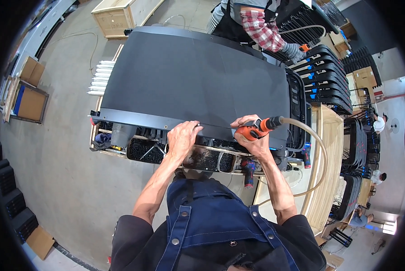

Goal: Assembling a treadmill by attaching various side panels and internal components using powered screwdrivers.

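Note:
A large dark grey panel (202, 77), with a darker metal rail (144, 119) along its near edge, lies across the bench in front of me. My right hand (253, 137) is wrapped round an orange-and-black air tool (256, 129) at the near right of the panel, its pale hose curving off to the right. My left hand (183, 137) rests on the near rail, left of the tool. Its thumb and forefinger are pinched together; a tiny dark thing shows at the fingertips, too small to name.
Below the rail are bins of black screws (146, 151) and a cordless driver (249, 171). Across the panel, a gloved co-worker (256, 27) holds an orange tool by stacked black frames (324, 77). Wooden crates stand at the right (323, 153) and far left (116, 20).

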`<state>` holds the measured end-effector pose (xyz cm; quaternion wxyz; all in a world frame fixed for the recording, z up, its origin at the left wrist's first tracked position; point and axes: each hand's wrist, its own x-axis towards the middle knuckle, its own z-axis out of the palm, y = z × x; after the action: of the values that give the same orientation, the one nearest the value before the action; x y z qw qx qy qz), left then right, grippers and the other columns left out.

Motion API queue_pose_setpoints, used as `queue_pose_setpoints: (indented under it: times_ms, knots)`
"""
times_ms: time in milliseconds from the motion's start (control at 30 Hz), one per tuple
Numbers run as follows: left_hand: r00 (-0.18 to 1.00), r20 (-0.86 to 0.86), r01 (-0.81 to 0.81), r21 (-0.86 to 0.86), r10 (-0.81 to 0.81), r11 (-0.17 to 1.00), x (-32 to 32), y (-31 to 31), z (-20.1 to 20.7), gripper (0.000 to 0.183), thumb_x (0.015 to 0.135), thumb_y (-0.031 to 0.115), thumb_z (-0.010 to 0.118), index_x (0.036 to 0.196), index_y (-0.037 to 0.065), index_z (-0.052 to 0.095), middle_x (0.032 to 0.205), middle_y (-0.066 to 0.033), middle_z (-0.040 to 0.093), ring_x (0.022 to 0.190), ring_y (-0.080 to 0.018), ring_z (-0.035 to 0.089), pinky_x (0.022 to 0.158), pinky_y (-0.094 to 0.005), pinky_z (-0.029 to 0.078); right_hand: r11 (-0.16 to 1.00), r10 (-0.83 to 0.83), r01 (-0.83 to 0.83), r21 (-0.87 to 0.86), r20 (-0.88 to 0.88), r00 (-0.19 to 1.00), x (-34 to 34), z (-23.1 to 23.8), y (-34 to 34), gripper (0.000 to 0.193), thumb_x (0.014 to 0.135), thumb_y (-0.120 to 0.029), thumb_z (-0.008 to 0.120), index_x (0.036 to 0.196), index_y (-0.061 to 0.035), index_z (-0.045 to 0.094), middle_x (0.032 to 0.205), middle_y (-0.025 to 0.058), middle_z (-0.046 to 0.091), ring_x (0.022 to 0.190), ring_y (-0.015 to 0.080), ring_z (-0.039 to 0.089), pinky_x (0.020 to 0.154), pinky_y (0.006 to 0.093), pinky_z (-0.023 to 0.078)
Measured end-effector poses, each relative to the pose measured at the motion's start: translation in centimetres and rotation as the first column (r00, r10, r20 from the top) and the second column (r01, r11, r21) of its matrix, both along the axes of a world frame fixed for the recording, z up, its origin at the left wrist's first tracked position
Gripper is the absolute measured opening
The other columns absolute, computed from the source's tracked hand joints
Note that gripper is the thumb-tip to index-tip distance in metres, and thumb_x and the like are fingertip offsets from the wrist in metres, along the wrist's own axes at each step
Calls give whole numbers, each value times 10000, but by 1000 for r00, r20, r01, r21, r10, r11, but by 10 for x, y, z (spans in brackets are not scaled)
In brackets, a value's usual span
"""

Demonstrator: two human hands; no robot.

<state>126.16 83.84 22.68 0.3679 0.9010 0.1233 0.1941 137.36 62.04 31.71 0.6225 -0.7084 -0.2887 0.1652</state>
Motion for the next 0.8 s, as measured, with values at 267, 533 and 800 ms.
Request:
queue_pose_setpoints:
  times_ms: [267, 533, 800]
  knots:
    - [984, 167, -75, 32, 69, 997, 8, -8, -21, 129, 851, 171, 759, 916, 66, 720, 852, -90, 729, 763, -293, 703, 653, -382, 554, 990, -52, 59, 128, -58, 997, 1, 29, -8, 489, 753, 78, 758, 1201, -4, 581, 1205, 161, 676, 1072, 232, 680, 919, 362, 554]
    - [976, 206, -112, 220, 67, 969, 18, -17, -28, 84, 870, 127, 752, 919, 65, 724, 820, -79, 721, 732, -245, 700, 646, -332, 546, 776, -469, 533, 339, -255, 845, -40, 24, -149, 536, 763, 26, 746, 1236, -69, 512, 1157, 162, 627, 1058, 301, 651, 982, 489, 518]
    - [958, 158, -260, 114, 241, 959, 20, -37, -9, 61, 912, 59, 698, 944, 15, 727, 839, -100, 725, 700, -152, 652, 622, -288, 520, 491, -755, 869, 59, -470, 458, -126, -28, -303, 527, 802, -27, 700, 1276, -67, 474, 1131, 144, 615, 982, 266, 658, 966, 505, 532]
